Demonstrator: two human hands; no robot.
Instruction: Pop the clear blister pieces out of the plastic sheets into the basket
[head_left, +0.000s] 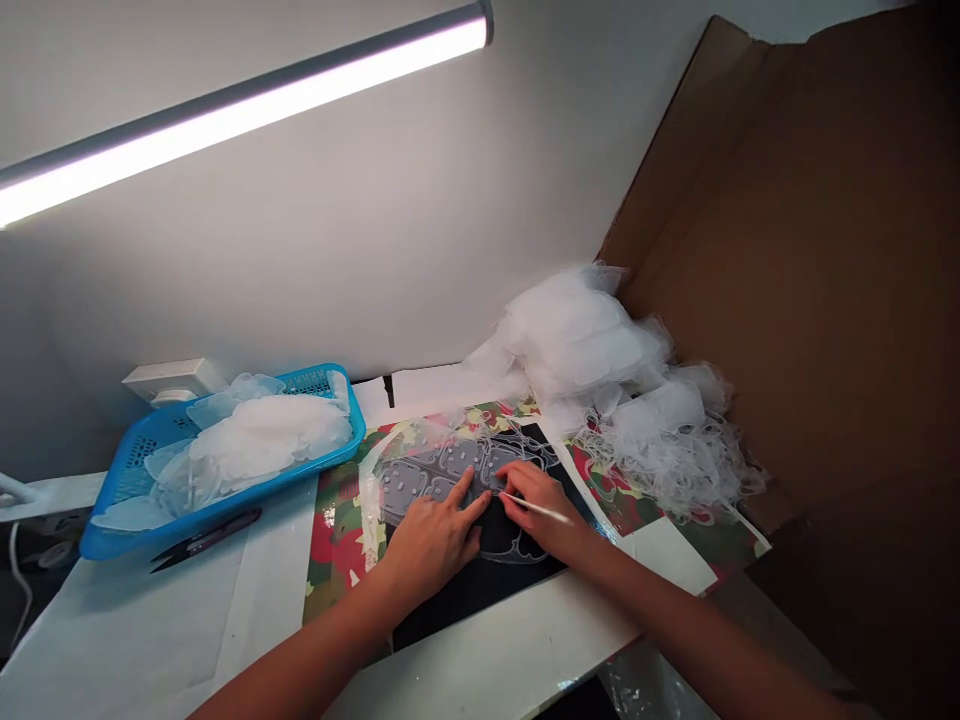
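Person at a white table, both bare hands at work from where I stand. Left hand lies palm down, fingers spread apart, fingertips pressing on a sheer sheet with petal-like outlines and small pale bits dotted over it. Right hand has thumb and fingers clamped on a thin white stick, its tip close by the left fingertips; can't tell if the tip touches the sheet.

Sheet sits on a black mat, mat on a camouflage-patterned cover. White board along the near edge, under the right forearm.

To the left: blue basket with white sheer pieces heaped in it, dark-bladed scissors just in front. To the right, beyond the mat: pile of white gauzy cloth, tangle of stringy offcuts beside it, brown cardboard behind. Lit tube lamp overhead.
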